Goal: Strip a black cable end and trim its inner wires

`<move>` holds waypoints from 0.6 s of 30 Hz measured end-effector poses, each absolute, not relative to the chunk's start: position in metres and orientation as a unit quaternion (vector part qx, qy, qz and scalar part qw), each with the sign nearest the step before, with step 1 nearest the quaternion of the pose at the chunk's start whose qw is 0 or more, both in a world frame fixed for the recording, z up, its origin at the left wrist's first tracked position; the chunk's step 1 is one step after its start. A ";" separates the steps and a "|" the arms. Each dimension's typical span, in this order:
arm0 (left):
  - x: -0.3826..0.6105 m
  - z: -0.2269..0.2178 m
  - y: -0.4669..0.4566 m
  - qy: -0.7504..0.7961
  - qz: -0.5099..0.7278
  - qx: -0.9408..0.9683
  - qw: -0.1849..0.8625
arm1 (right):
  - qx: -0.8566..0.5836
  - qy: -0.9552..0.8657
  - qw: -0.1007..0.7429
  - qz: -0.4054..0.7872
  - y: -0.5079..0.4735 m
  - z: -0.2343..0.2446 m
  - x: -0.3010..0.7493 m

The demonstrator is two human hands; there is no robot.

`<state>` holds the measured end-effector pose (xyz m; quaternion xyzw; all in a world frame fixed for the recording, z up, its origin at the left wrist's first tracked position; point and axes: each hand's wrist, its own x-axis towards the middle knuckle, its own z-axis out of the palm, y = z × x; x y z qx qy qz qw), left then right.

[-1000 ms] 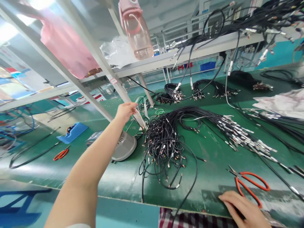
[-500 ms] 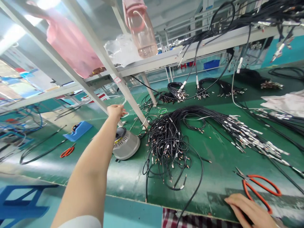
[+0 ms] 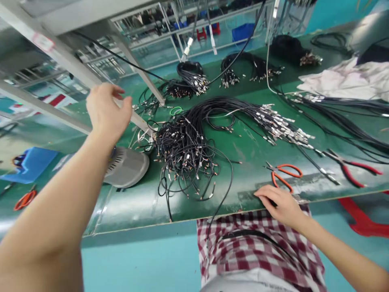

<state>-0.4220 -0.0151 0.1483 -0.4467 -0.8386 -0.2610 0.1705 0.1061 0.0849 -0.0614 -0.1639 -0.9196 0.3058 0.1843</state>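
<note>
Head view: left hand [image 3: 107, 111] is held open and empty at upper left of the bundle, right hand [image 3: 278, 205] is laid spread and unclenched just beside orange-handled scissors [image 3: 288, 166], and a light, limp, tangle-prone black cable bundle [image 3: 182, 154] is heaped mid-frame, probably best taken by its gathered runs.

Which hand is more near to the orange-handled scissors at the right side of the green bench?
The right hand is nearer: it lies just below the orange-handled scissors. The left hand is raised in the air, far to their left.
</note>
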 end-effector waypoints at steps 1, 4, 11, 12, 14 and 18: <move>-0.396 0.147 -0.015 -0.822 -0.233 -0.490 0.172 | -0.171 -0.918 0.184 0.308 0.083 -0.058 0.105; -0.314 0.114 -0.009 -0.770 -0.105 -0.629 0.020 | -0.184 -0.917 0.173 0.309 0.066 -0.038 0.092; -0.277 0.026 0.024 -0.747 -0.028 -0.664 -0.005 | 0.018 -0.971 0.101 0.215 -0.004 -0.028 0.026; -0.283 0.025 0.026 -0.746 -0.027 -0.665 -0.003 | 0.025 -0.974 0.104 0.200 -0.006 -0.033 0.024; -0.292 0.030 0.025 -0.744 -0.030 -0.667 -0.004 | 0.020 -0.968 0.139 0.209 0.000 -0.038 0.032; -0.301 0.044 0.012 -0.760 -0.060 -0.647 -0.009 | -0.136 -0.882 0.314 0.324 0.047 -0.016 0.085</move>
